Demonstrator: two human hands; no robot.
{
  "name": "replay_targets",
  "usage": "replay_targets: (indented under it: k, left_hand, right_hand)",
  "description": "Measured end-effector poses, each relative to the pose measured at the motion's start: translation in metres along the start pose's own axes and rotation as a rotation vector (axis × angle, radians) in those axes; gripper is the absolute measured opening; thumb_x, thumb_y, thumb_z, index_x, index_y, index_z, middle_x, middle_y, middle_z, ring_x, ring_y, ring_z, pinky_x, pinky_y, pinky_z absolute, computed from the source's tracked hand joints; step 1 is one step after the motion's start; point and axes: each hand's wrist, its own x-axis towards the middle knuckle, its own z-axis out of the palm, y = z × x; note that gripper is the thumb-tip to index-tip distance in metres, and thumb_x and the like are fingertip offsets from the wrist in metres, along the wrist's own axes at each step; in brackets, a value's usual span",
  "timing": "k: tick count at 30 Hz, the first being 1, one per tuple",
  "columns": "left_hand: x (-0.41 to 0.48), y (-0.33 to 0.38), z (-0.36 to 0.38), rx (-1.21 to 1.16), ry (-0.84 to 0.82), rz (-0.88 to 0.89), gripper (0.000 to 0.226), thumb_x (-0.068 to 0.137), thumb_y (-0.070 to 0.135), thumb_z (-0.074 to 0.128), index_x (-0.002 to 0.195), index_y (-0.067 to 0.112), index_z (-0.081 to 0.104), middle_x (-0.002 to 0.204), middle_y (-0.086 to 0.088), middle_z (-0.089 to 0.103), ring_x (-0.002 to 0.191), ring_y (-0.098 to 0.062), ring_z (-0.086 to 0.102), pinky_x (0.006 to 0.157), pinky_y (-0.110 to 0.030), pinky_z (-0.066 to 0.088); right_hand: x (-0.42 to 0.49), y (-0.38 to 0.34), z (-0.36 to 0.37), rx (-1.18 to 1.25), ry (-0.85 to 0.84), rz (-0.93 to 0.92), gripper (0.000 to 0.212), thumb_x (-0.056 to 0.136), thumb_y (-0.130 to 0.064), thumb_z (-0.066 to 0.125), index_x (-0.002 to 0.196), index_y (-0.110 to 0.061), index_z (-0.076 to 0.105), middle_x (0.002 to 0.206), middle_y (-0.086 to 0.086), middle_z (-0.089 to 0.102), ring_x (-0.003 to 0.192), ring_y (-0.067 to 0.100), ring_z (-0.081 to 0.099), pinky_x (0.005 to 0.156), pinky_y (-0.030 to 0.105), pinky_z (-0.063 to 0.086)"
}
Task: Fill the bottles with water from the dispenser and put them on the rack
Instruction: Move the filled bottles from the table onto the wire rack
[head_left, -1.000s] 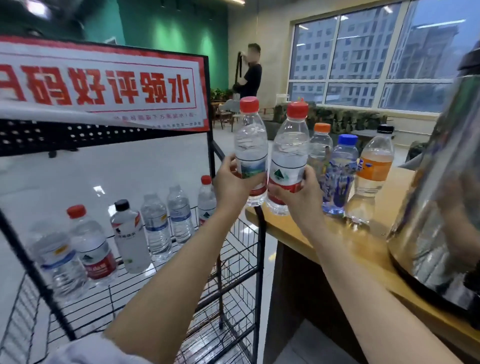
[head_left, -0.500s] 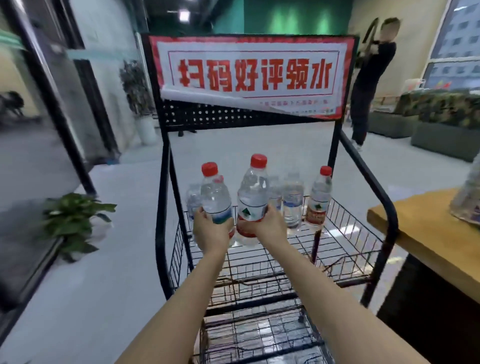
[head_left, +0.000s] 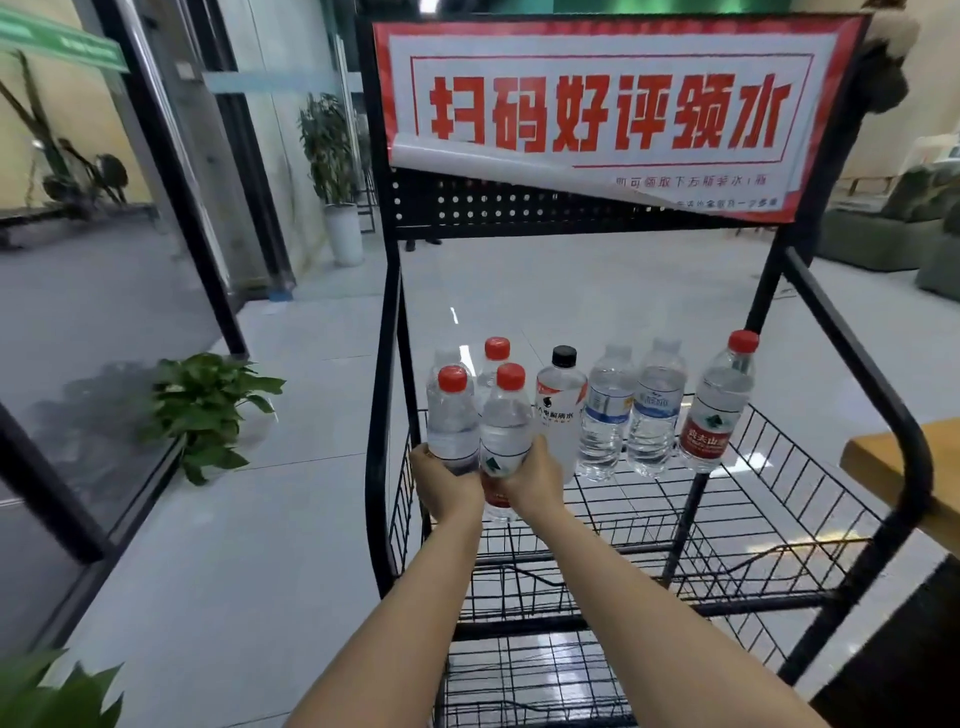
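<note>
Head camera looks down at two bare arms reaching to a black wire rack (head_left: 382, 364). The left hand (head_left: 447, 488) grips the lower body of a red-capped water bottle (head_left: 452, 415). The right hand (head_left: 535, 483) grips a second red-capped bottle (head_left: 506, 421). The two bottles are upright and touching, at the near left of the top shelf; whether they rest on the wire is unclear. Farther back stands a row: a black-capped bottle (head_left: 561, 410), two blue-labelled bottles (head_left: 605, 410) and a red-labelled bottle (head_left: 714, 410) at the right. A red and white sign (head_left: 597, 104) tops the rack. A wooden desk (head_left: 904, 457) edge shows at the right.
</note>
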Motion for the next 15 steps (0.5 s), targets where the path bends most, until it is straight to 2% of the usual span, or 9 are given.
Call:
replay_targets:
  k: [2, 3, 5, 6, 7, 9, 10, 13, 15]
  left_hand:
    - [0.001, -0.002, 0.002, -0.004, -0.002, 0.009, 0.049, 0.071, 0.001, 0.079, 0.101, 0.021, 0.046, 0.100, -0.001, 0.062, 0.086, -0.021, 0.062, 0.075, -0.035, 0.054]
    - [0.002, -0.003, 0.003, 0.007, -0.006, 0.015, 0.047, 0.073, 0.001, 0.079, 0.102, 0.020, 0.047, 0.101, -0.001, 0.062, 0.088, -0.021, 0.061, 0.076, -0.034, 0.053]
    - [0.002, -0.005, 0.004, 0.027, -0.013, 0.017, 0.038, 0.073, 0.003, 0.076, 0.100, 0.015, 0.051, 0.101, -0.004, 0.066, 0.091, -0.026, 0.065, 0.077, -0.039, 0.057]
    - [0.002, -0.004, 0.005, 0.042, -0.015, 0.007, 0.036, 0.073, 0.003, 0.075, 0.100, 0.011, 0.054, 0.101, -0.007, 0.067, 0.093, -0.030, 0.067, 0.078, -0.043, 0.058]
    - [0.001, -0.003, 0.004, 0.066, -0.012, -0.009, 0.036, 0.073, 0.002, 0.074, 0.102, 0.009, 0.054, 0.104, -0.010, 0.067, 0.097, -0.032, 0.066, 0.081, -0.046, 0.058]
    - [0.001, -0.003, 0.003, 0.093, -0.003, -0.051, 0.042, 0.075, 0.002, 0.075, 0.107, 0.008, 0.049, 0.114, -0.015, 0.063, 0.106, -0.035, 0.062, 0.091, -0.050, 0.054]
    - [-0.001, -0.002, 0.001, 0.102, -0.003, -0.077, 0.045, 0.076, 0.003, 0.075, 0.110, 0.007, 0.047, 0.119, -0.017, 0.060, 0.111, -0.037, 0.059, 0.096, -0.051, 0.051]
    - [-0.008, 0.006, 0.000, 0.112, -0.024, -0.134, 0.065, 0.079, 0.003, 0.073, 0.133, 0.003, 0.037, 0.139, -0.023, 0.046, 0.128, -0.040, 0.047, 0.104, -0.054, 0.044]
    - [-0.018, 0.016, 0.000, 0.090, -0.054, -0.198, 0.076, 0.081, 0.000, 0.072, 0.143, 0.005, 0.028, 0.148, -0.023, 0.034, 0.133, -0.042, 0.040, 0.106, -0.053, 0.043]
  right_hand:
    - [0.000, 0.001, 0.000, 0.020, -0.013, -0.007, 0.058, 0.068, -0.023, 0.086, 0.106, -0.007, 0.046, 0.097, 0.008, 0.061, 0.079, 0.018, 0.052, 0.061, 0.024, 0.041]
    - [0.000, 0.001, -0.002, 0.032, -0.024, -0.008, 0.057, 0.069, -0.020, 0.086, 0.107, -0.006, 0.046, 0.096, 0.007, 0.059, 0.077, 0.015, 0.052, 0.055, 0.018, 0.040]
    - [-0.001, 0.001, -0.003, 0.056, -0.061, 0.008, 0.056, 0.072, -0.016, 0.085, 0.110, -0.003, 0.046, 0.095, 0.006, 0.056, 0.071, 0.009, 0.049, 0.045, 0.007, 0.037]
    - [-0.002, 0.001, -0.004, 0.061, -0.076, 0.016, 0.057, 0.072, -0.016, 0.084, 0.112, -0.002, 0.046, 0.096, 0.006, 0.056, 0.073, 0.008, 0.050, 0.047, 0.006, 0.038]
    - [-0.004, 0.002, -0.005, 0.061, -0.083, 0.017, 0.059, 0.072, -0.017, 0.084, 0.115, -0.002, 0.046, 0.100, 0.007, 0.058, 0.078, 0.011, 0.053, 0.056, 0.006, 0.042]
    - [-0.007, 0.001, -0.009, 0.070, -0.088, 0.016, 0.063, 0.073, -0.021, 0.085, 0.119, -0.003, 0.046, 0.108, 0.008, 0.059, 0.097, 0.021, 0.059, 0.078, 0.024, 0.049]
    - [-0.009, 0.000, -0.012, 0.075, -0.091, 0.017, 0.064, 0.074, -0.021, 0.084, 0.122, -0.003, 0.045, 0.108, 0.006, 0.058, 0.103, 0.022, 0.058, 0.083, 0.028, 0.047]
    - [-0.015, -0.007, -0.028, 0.087, -0.111, 0.007, 0.070, 0.076, -0.016, 0.082, 0.131, -0.003, 0.041, 0.107, 0.001, 0.051, 0.101, 0.015, 0.051, 0.084, 0.022, 0.040]
    - [-0.020, -0.010, -0.040, 0.103, -0.104, -0.007, 0.077, 0.075, -0.016, 0.082, 0.138, -0.007, 0.037, 0.123, 0.005, 0.054, 0.111, 0.018, 0.053, 0.094, 0.027, 0.044]
